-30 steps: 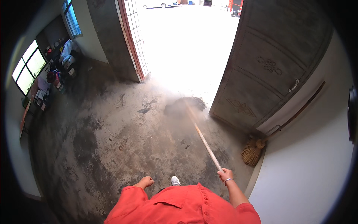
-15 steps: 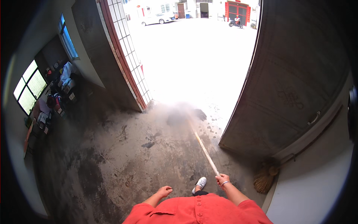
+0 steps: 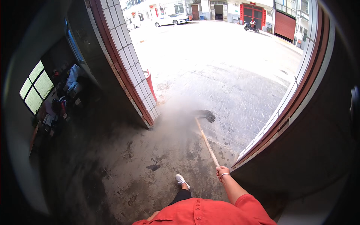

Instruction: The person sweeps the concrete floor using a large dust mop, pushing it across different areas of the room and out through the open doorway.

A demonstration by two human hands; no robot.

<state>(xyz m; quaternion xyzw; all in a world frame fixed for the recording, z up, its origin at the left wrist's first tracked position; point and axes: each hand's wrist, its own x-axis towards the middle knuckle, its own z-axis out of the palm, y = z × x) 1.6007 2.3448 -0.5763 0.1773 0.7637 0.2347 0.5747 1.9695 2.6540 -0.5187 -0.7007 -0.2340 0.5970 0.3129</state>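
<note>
With its fingers wrapped around the pale wooden handle (image 3: 207, 143), my right hand (image 3: 222, 171) grips a mop one-handed. The handle slants up and away from me toward the doorway. At its far end the dark mop head (image 3: 207, 115) lies on the ground at the threshold, partly veiled by a whitish haze. Of my left arm only a bit of forearm (image 3: 152, 216) shows at the lower edge; that hand is out of sight. One white shoe (image 3: 181, 180) is visible in front of me on the stained floor (image 3: 123, 180).
Tiled door frames stand at left (image 3: 133, 60) and right (image 3: 277, 116) of the opening. Just outside the left one is a red object (image 3: 150, 85). Beyond lie grey paving, a white car (image 3: 171, 20) and a scooter (image 3: 251, 26). Clutter (image 3: 62, 101) sits by the left window.
I have come closer to the doorway, and the view has turned. The mop head has shifted right across the threshold. My left hand has dropped out of view; my right still grips the handle.
</note>
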